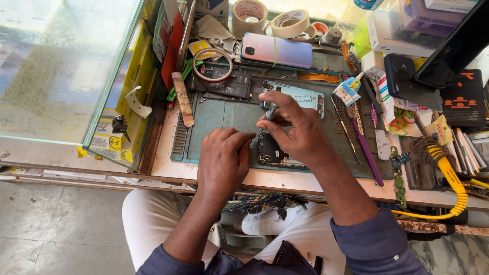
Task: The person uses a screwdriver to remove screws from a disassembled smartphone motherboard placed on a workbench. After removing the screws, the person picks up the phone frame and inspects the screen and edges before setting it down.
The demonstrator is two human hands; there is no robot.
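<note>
Teal mat (pixel 214 122) at frame centre carries an opened phone (pixel 270 150), back cover (pixel 300 97) already off above it. Right hand (pixel 295 127) fingers pinch a screwdriver (pixel 270 112); left hand (pixel 224 158) fingers press the phone. Internals remain exposed.

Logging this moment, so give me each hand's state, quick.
Left hand: fingers curled, pressing down on the opened phone; not gripping anything visible.
Right hand: closed on a small screwdriver, tip down over the phone.
</note>
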